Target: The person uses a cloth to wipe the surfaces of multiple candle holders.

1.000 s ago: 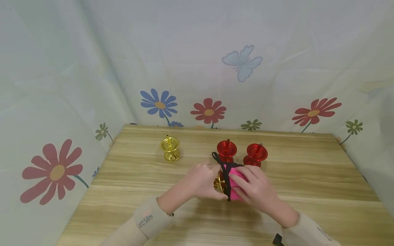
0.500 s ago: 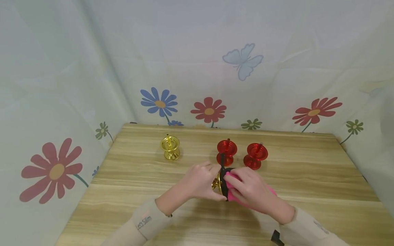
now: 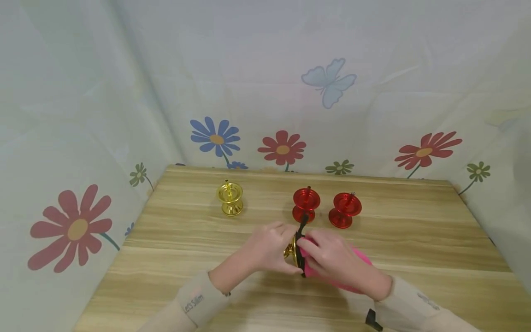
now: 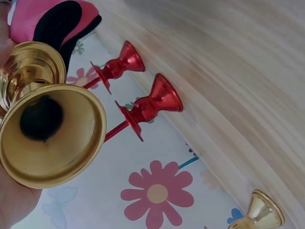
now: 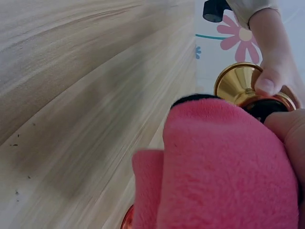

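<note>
My left hand (image 3: pixel 265 249) grips a gold candle holder (image 4: pixel 81 143), lying tilted on its side, by its rim. In the left wrist view its hollow flared base faces the camera. My right hand (image 3: pixel 332 258) holds a pink plush cloth (image 5: pixel 224 167) with black edging and a black loop. Its fingers press the bunched cloth onto the dish of the holder, so the inside of the dish is mostly hidden. The rest of the cloth hangs under the right wrist.
Two red candle holders (image 3: pixel 306 200) (image 3: pixel 345 210) stand upright just behind my hands. Another gold candle holder (image 3: pixel 230 198) is upright further left. The wooden table (image 3: pixel 186 249) meets a flower-printed curtain (image 3: pixel 249 69) at its back edge.
The right hand has shifted slightly left, its fingers bunching the cloth further against the dish. More pink cloth now shows under the right wrist. The left hand stays nearly still.
</note>
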Demonstrator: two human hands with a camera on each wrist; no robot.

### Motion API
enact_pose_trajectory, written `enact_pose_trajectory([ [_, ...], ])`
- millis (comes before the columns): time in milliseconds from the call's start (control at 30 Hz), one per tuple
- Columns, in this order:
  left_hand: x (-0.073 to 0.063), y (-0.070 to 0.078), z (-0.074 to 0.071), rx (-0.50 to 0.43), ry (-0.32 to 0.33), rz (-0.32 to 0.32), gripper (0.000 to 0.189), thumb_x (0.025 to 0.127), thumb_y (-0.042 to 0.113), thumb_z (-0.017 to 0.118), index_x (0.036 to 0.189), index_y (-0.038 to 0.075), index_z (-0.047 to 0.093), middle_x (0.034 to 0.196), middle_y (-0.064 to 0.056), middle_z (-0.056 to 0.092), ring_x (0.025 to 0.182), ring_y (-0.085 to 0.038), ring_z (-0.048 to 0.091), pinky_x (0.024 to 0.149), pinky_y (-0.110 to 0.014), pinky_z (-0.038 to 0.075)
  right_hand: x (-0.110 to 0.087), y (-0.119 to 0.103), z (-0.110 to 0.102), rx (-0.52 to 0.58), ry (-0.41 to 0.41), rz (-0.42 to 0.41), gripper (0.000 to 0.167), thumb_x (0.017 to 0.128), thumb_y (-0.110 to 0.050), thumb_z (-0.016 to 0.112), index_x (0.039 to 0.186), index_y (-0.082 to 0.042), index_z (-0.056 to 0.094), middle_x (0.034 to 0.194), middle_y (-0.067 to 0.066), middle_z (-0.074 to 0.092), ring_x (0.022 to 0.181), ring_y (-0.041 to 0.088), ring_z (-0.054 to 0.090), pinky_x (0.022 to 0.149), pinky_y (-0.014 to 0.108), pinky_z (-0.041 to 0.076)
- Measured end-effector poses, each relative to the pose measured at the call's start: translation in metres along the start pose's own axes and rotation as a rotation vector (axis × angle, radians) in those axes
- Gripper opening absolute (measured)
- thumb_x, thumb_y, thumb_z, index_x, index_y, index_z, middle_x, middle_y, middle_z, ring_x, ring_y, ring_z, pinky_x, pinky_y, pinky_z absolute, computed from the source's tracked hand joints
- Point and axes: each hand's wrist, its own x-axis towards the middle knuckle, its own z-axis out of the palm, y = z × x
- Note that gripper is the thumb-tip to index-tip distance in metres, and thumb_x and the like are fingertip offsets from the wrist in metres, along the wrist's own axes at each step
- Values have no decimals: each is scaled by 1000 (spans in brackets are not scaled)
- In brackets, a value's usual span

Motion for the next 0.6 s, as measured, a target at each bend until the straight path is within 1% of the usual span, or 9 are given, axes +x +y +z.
enact_pose_trajectory([
  [67,-2,1,1,16,-6,15,77,56,69,62,107,11,56,95,4,66,85,-9,59,73,-19,48,-1,0,0,8,-13,-4,18,75,-9,53,92,-9,59,76,0,53,60,11,47,51,21,43],
  [167,-4,2,3,52,29,37,79,55,69,62,108,11,56,97,3,66,89,-11,59,76,-19,49,-2,0,-1,29,-35,14,29,65,-9,64,94,-9,59,75,-1,52,58,8,46,49,18,42],
  [267,-5,3,3,71,61,46,78,57,68,61,109,10,55,101,2,64,94,-12,58,84,-20,46,-2,0,-3,52,-53,48,33,63,-10,67,95,-8,59,77,-1,54,59,7,47,49,17,43],
  [333,-6,5,2,64,43,27,81,58,68,62,113,10,53,108,0,62,99,-14,57,89,-24,44,-2,0,-4,62,-57,61,33,62,-10,66,95,-7,59,79,0,55,61,7,50,50,18,44],
  [400,-8,6,0,26,-17,-16,86,58,69,62,119,11,49,115,-1,59,105,-17,55,93,-29,42,-3,0,-5,64,-62,55,32,63,-10,64,94,-7,59,80,0,56,62,8,52,51,19,46],
  [467,-9,6,-3,-37,-105,-67,90,57,71,62,125,15,43,121,-1,56,110,-21,52,96,-34,39,-3,1,-7,69,-62,34,30,65,-9,62,94,-6,59,81,1,57,64,9,53,53,21,47],
  [533,-8,4,-6,-114,-196,-114,93,57,72,61,130,18,38,124,0,54,113,-23,50,97,-38,37,-4,3,-8,72,-63,6,24,69,-9,58,93,-6,59,80,1,55,64,9,52,53,21,47],
  [600,-6,2,-8,-185,-278,-143,94,59,72,59,133,20,35,126,2,52,115,-23,48,98,-40,35,-4,3,-8,67,-73,-28,17,78,-10,50,93,-7,58,79,1,53,64,9,49,54,20,46],
])
